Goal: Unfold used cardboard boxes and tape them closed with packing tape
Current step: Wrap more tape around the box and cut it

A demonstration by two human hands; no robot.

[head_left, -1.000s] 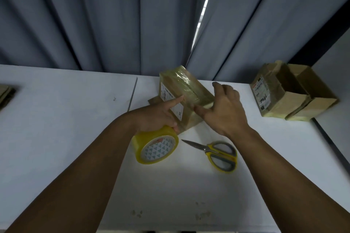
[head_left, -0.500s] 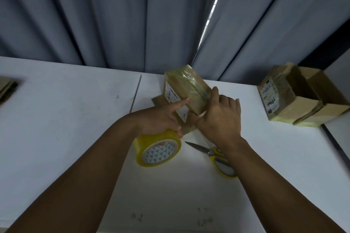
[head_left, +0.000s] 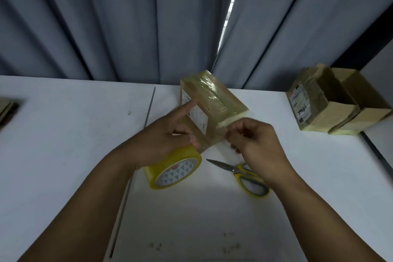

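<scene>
I see the left hand (head_left: 168,136) gripping the yellow tape roll (head_left: 176,173) from above. Its index finger is stretched out against the labelled side of the cardboard box (head_left: 212,100), which sits on the table (head_left: 63,144) just beyond both hands. The right hand (head_left: 257,144) has its fingers curled, pinching a strip of clear tape (head_left: 225,141) at the box's near corner. Yellow-handled scissors (head_left: 240,171) lie beneath the right wrist, their handles partly hidden by it. Well to the right of that hand, two more boxes (head_left: 308,108) stand touching each other. Far left of the left hand, flattened cardboard (head_left: 6,110) lies at the frame's edge. Grey curtains (head_left: 127,17) hang beyond the table.
</scene>
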